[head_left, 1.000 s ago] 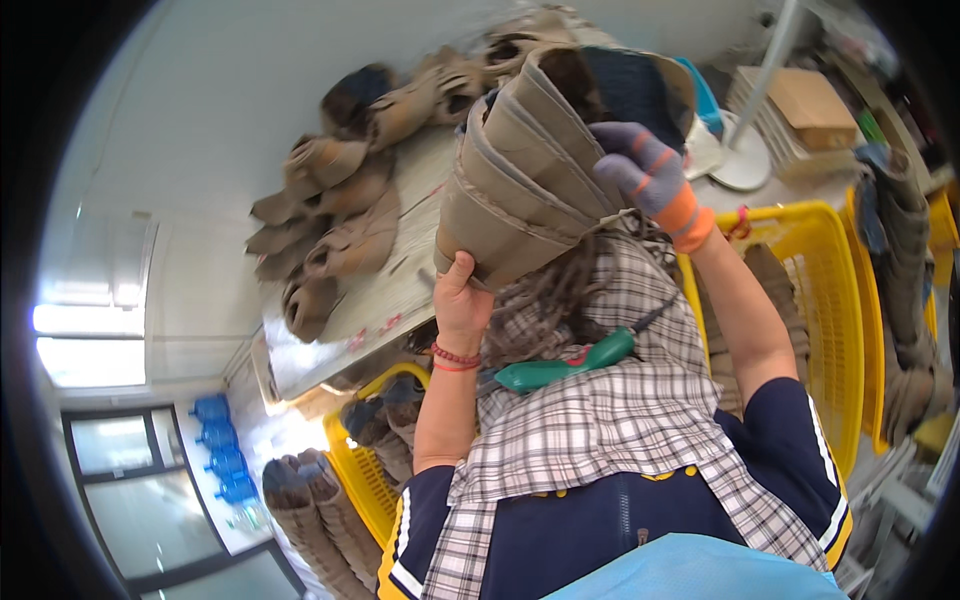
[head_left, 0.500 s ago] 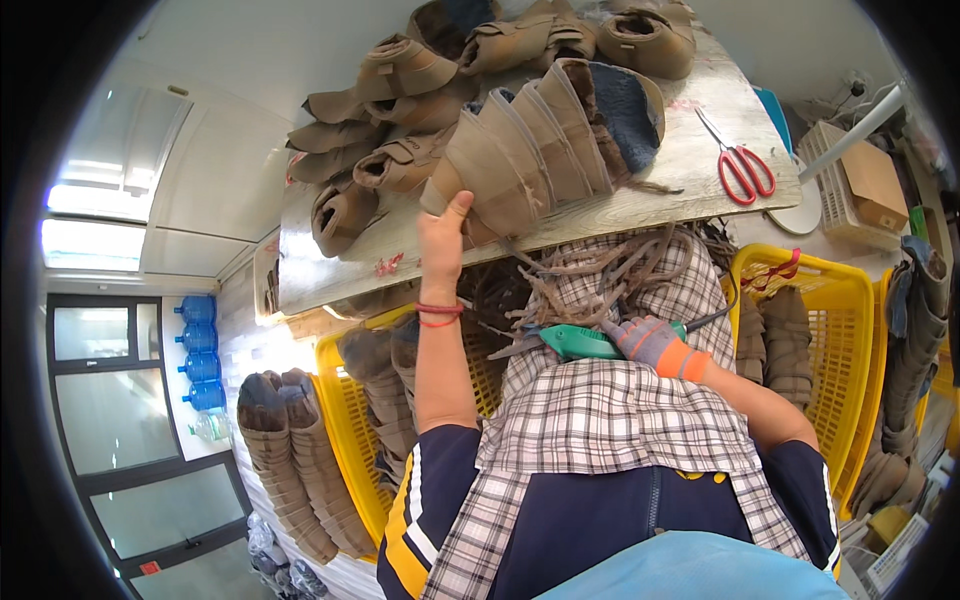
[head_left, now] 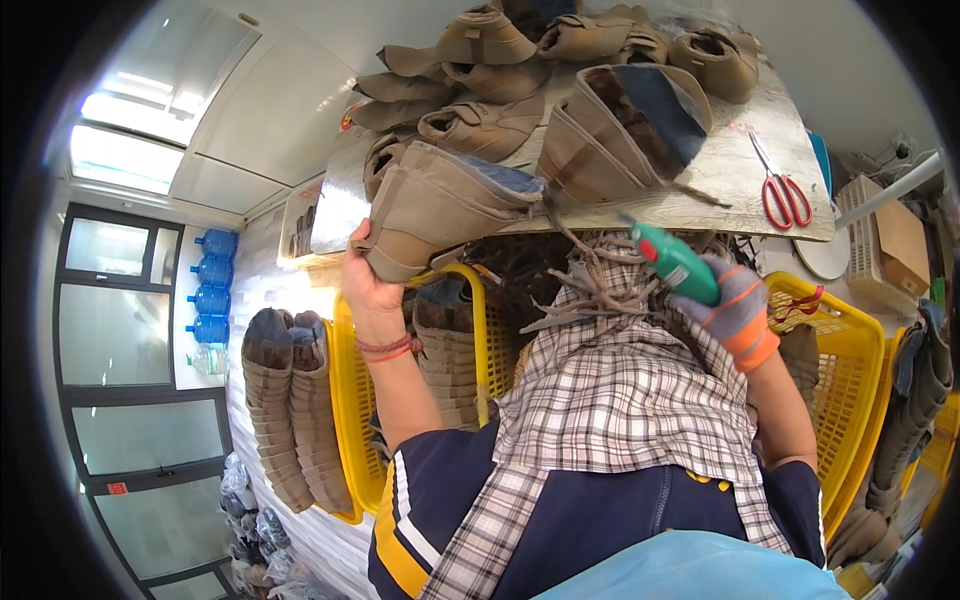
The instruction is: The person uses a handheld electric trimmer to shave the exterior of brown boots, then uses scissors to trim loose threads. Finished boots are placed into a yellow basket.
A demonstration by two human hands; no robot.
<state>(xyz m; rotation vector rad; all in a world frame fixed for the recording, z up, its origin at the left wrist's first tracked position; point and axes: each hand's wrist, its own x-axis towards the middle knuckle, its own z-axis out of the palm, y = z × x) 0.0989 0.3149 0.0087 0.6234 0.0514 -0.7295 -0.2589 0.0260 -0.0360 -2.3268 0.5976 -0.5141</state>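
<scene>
My bare left hand point(head_left: 372, 278) grips the toe end of a few nested tan shoe uppers point(head_left: 435, 212) with fleecy blue lining, holding them up at the table's front edge. The gloved right hand point(head_left: 735, 308) is wrapped round a green handheld power tool point(head_left: 678, 265), its dark tip pointing up and left toward the table. A gap separates the tool from the held uppers. Another nest of tan uppers point(head_left: 600, 150), lined in brown and blue, lies on the table point(head_left: 740, 205) between the hands. Thin brownish fleece strips point(head_left: 600, 285) are heaped over my checked apron point(head_left: 620, 400).
Red-handled scissors point(head_left: 787, 198) lie at the table's right end. More uppers point(head_left: 490, 120) are piled at the back. Yellow baskets point(head_left: 348, 400) with stacked uppers flank me, another yellow basket point(head_left: 850, 370) being on the right. Tall upper stacks point(head_left: 270, 420) stand at left.
My left hand has drawn a few uppers off the nested row, toward me and to the left. The right hand has lifted the green tool from my lap toward the table edge.
</scene>
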